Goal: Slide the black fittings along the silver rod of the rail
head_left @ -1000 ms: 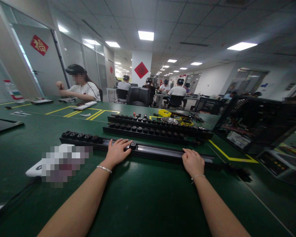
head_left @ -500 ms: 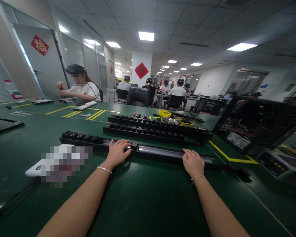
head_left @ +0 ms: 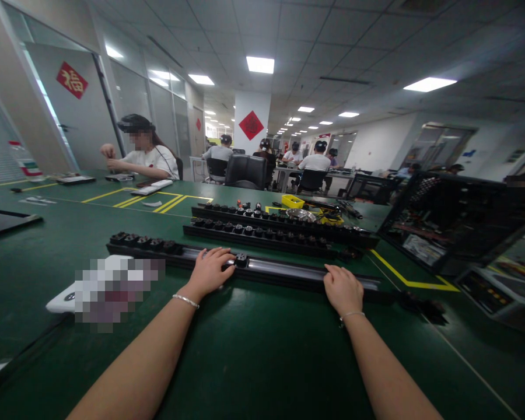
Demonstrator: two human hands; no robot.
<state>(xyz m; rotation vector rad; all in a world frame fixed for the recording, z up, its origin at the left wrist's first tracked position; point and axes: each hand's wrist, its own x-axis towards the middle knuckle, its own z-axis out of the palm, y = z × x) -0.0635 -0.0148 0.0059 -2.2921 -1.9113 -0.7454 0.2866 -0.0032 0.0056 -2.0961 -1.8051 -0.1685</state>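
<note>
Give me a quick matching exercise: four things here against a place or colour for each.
1. left hand
2. right hand
3. bin
4. bottle

A. yellow
B. near the front strip's right end
C. has a red cap
D. beside the lone socket on that strip

Pairs: 1-D, 2-B, 3-A, 4-C

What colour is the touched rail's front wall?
Black front wall, seen best in the head view.

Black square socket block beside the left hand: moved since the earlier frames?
Yes, slightly: the black square socket block has shifted rightward along the long black rail, judged against the yellow tape at right.
</note>
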